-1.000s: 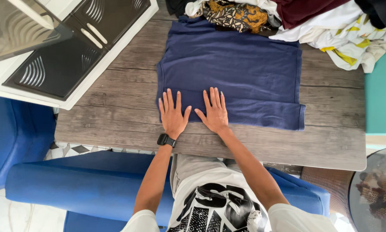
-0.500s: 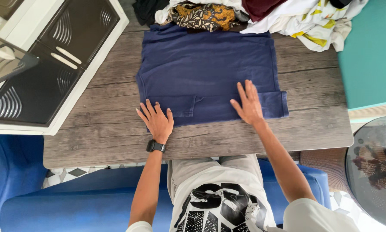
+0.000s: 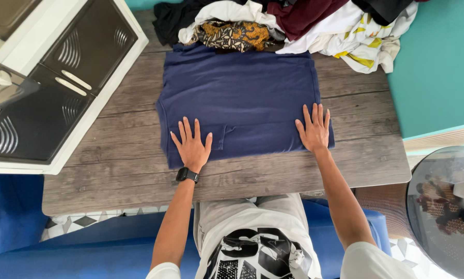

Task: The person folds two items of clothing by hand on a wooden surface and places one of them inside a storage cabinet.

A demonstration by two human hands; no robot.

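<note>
A navy blue garment [image 3: 245, 98] lies folded flat on a grey wooden table [image 3: 118, 170]. My left hand [image 3: 192, 146], with a black watch on the wrist, presses flat on its near left corner, fingers spread. My right hand [image 3: 313, 129] lies flat on the near right corner, fingers apart too. Neither hand grips anything.
A heap of mixed clothes [image 3: 294, 23] is piled at the table's far edge. A white cabinet with dark doors [image 3: 51, 88] stands at the left. A teal wall [image 3: 438, 67] and a round glass table [image 3: 446, 206] are at the right. A blue sofa [image 3: 61, 253] is under me.
My hands, close together at the garment's near edge a second ago, have slid apart to its two near corners. The view has shifted, so the garment sits more central.
</note>
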